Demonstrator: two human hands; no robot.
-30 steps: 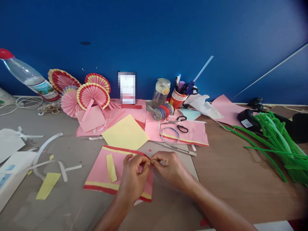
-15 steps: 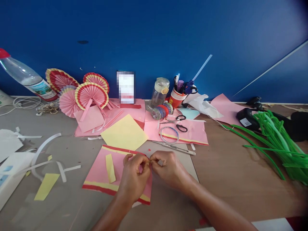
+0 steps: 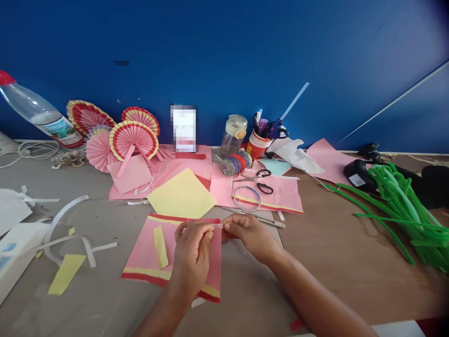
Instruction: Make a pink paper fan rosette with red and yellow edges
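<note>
A pink paper sheet (image 3: 140, 252) with red and yellow bands along two edges lies flat in front of me. Over its right part is my left hand (image 3: 192, 252), fingers curled and thumb against index finger, gripping the sheet near its upper edge. My right hand (image 3: 245, 234) is just off the sheet's upper right corner, its thumb and fingertips pinched on the end of a thin white strip (image 3: 218, 226). That strip spans the short gap between both hands along the red edge. A small yellow paper piece (image 3: 161, 247) rests on the sheet, left of my left hand.
Beyond the sheet lie a yellow paper (image 3: 181, 193), a tape ring (image 3: 247, 198), scissors (image 3: 264, 180) and a craft knife (image 3: 268, 220). Folded paper fans (image 3: 133, 140), a phone (image 3: 184, 128) and a clear jar (image 3: 235, 131) stand behind. Green pipe cleaners (image 3: 410, 206) lie right.
My hands have drawn slightly apart at the upper right corner; the right one moved a little right. A white strip now shows between them. The left thumb has straightened.
</note>
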